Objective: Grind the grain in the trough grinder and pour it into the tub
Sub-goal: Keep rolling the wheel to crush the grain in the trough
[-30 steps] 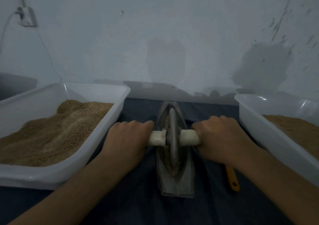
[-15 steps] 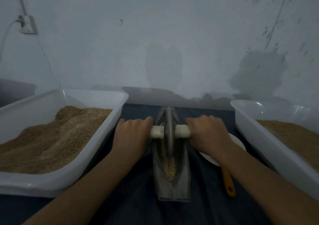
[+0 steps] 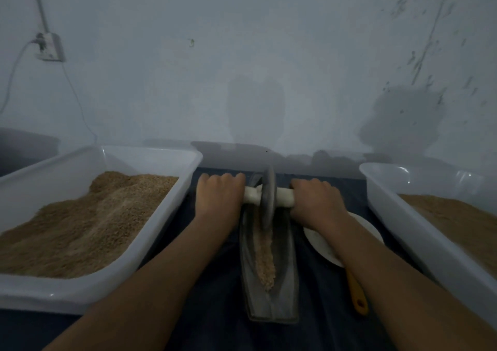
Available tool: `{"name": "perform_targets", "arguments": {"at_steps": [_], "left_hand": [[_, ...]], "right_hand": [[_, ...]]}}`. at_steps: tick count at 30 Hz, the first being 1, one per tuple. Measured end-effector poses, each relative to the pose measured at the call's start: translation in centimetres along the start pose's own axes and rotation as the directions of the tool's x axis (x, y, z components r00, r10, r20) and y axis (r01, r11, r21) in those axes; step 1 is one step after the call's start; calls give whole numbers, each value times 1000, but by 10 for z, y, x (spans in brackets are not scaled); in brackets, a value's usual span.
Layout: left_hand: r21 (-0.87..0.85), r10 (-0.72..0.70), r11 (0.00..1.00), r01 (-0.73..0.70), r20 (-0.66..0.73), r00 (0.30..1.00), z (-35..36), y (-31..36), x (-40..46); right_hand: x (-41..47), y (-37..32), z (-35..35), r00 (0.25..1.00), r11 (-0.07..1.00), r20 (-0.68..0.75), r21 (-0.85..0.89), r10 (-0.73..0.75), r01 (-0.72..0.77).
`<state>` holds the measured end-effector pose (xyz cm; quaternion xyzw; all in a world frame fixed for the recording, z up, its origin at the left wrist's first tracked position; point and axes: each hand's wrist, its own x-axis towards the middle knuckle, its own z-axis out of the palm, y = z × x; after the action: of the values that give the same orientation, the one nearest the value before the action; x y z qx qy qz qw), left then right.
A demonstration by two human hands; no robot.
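Both hands, left (image 3: 219,198) & right (image 3: 316,202), have fingers wrapped round the roller handle (image 3: 269,196). Wheel (image 3: 268,197) sits at trough (image 3: 269,278) far end, grain (image 3: 265,259) strung nearer me. I'd press evenly, roll straight back thru it.

A dark blue cloth (image 3: 215,283) carried two white tubs (image 3: 150,232) (image 3: 403,216), the trough grinder (image 3: 285,283), a white plate (image 3: 320,240).

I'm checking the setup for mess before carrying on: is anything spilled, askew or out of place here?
Nothing stands out. The grain lies inside the trough, none visible on the dark cloth. Both tubs sit level. The left hand and right hand grip the wheel's handle evenly.
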<state>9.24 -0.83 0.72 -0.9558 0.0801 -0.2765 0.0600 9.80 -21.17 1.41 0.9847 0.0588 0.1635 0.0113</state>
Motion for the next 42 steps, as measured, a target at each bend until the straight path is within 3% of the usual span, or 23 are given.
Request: {"name": "perform_targets", "arguments": {"at_steps": [3,7,11,17,21,24,27,29,31,33,35,37,39,42], "left_hand": [[-38,70,997,-70,19,997,-7,-5,-21],[-135,188,974,-180,52,981,-16,-27,-68],[-100,181,980,-174,65,981,-18,-25,-66],[-43,36,999,-30,149,988,4,-12,2],[-159,77,986,-48,181,981,-2,-20,-16],[-276,146,957,-94,175,974,-20,-26,-55],[-399,129,916,-49,175,976,-38,-21,-75],[-398,102,917,-17,194,976,-42,-18,-66],[-278,72,960,-9,218,973,-33,-12,-49],[-181,-55,980,85,168,984,-15,-5,-26],[-60,-92,993,98,97,991,2,1,-3],[-65,-87,993,98,150,985,11,-1,16],[-67,-26,997,39,183,983,12,-5,20],[-22,98,995,-96,142,985,1,-9,-9]], "right_hand": [[-31,4,0,994,998,-90,-37,-60,57],[-79,10,-7,930,956,-248,-184,-271,230],[-78,11,-10,950,951,-176,-221,-259,218],[-7,-8,-9,1000,995,-27,-101,-8,5],[-13,-5,-15,996,994,10,-58,-92,92],[-50,10,-20,974,968,42,126,-222,215],[-72,19,-31,957,905,167,396,-235,153],[-72,15,-30,971,893,162,440,-179,91],[-62,2,-23,992,959,23,257,-126,116],[-39,-11,-13,983,995,-156,-17,-96,95],[-11,-13,-7,981,1000,-193,-3,3,-4],[11,-15,-9,982,981,-149,168,118,-93],[16,-18,-12,983,978,-145,187,116,-88],[-15,-19,-10,979,993,-195,-116,-56,34]]}}
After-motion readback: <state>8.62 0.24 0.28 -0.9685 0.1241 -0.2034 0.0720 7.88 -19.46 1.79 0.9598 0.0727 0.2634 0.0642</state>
